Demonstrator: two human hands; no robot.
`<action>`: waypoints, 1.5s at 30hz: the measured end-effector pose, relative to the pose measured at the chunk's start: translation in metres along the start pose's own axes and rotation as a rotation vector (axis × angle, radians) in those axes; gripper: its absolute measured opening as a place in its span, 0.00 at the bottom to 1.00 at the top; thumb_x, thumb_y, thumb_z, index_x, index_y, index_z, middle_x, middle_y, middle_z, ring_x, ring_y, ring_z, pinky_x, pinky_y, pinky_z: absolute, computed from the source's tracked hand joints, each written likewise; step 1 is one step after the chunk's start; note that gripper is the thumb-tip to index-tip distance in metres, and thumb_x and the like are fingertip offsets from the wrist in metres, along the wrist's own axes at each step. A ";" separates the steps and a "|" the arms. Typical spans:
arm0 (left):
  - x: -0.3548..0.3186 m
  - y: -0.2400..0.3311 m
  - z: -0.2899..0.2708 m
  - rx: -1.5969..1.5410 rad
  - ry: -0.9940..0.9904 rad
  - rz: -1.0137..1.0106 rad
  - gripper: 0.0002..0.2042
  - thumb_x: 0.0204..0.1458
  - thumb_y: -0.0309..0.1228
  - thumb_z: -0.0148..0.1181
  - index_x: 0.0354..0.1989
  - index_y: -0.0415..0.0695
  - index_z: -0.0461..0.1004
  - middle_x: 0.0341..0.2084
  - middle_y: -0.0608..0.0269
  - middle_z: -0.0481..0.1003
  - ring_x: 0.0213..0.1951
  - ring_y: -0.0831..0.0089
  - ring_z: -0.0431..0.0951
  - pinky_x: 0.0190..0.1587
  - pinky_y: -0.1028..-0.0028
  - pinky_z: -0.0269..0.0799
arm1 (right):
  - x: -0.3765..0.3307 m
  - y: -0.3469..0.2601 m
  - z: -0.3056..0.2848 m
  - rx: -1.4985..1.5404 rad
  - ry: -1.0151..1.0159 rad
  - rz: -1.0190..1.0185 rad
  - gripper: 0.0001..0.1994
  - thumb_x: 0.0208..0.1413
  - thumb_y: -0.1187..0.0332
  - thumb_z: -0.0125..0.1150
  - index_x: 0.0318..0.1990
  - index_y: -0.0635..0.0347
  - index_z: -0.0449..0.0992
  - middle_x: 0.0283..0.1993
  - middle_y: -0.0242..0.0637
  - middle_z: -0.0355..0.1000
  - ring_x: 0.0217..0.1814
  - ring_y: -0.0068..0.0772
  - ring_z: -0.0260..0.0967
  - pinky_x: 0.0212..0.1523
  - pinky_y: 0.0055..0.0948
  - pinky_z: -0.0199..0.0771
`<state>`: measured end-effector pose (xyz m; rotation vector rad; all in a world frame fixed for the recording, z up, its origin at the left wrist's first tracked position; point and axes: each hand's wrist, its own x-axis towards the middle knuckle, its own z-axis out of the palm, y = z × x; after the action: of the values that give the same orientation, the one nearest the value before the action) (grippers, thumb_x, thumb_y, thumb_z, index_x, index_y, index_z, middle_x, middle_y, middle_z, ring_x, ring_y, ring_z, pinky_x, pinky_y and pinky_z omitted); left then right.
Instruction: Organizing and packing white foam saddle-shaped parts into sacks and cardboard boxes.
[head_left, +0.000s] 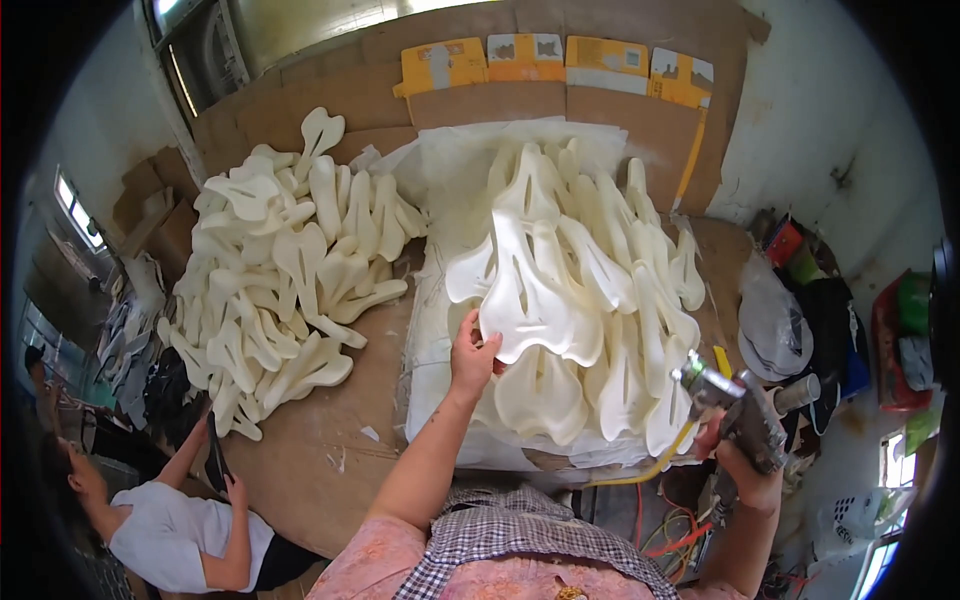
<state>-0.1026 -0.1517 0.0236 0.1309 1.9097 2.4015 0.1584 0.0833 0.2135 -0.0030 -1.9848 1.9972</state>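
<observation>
My left hand [474,352] grips the edge of a white foam bicycle saddle pad [532,305], its fingers partly hidden behind the wide end. The pad's narrow nose points away from me, over a layered heap of similar cream saddle pads [625,385]. In my right hand [745,470] is a metal spray gun [735,410], held by its handle to the right of the heap. Its nozzle end faces left, toward the pads. A yellow hose [650,470] runs beside the gun along the heap's near edge.
A larger jumbled pile of cream saddle pads [290,270] lies to the left on the cardboard-covered table [330,480]. At the lower left a person [190,530] in a white shirt holds a dark thing. Bags and clutter [800,310] stand along the right wall, with tangled hoses [685,530] below.
</observation>
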 end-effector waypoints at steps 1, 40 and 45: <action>0.004 0.001 -0.007 -0.029 -0.017 -0.003 0.25 0.49 0.24 0.54 0.58 0.41 0.56 0.29 0.60 0.72 0.17 0.79 0.70 0.14 0.79 0.65 | -0.003 0.000 0.004 -0.021 -0.050 0.037 0.32 0.45 0.76 0.61 0.60 0.66 0.55 0.34 0.41 0.69 0.33 0.28 0.69 0.33 0.26 0.71; 0.172 -0.042 -0.088 0.257 -0.071 0.203 0.20 0.39 0.24 0.59 0.45 0.40 0.72 0.31 0.59 0.76 0.32 0.71 0.76 0.38 0.74 0.70 | 0.026 -0.006 0.156 -0.266 0.100 0.207 0.35 0.43 0.67 0.65 0.58 0.68 0.57 0.29 0.39 0.70 0.28 0.29 0.69 0.30 0.27 0.70; 0.165 -0.045 -0.150 0.108 0.061 0.241 0.17 0.44 0.25 0.58 0.45 0.41 0.71 0.32 0.62 0.75 0.31 0.73 0.75 0.34 0.76 0.70 | 0.021 0.003 0.156 -0.206 0.247 0.120 0.40 0.46 0.58 0.62 0.62 0.67 0.48 0.34 0.38 0.69 0.30 0.34 0.69 0.37 0.33 0.71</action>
<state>-0.2832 -0.2687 -0.0497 0.3148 2.1656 2.4720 0.1020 -0.0640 0.2204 -0.4055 -2.0572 1.7517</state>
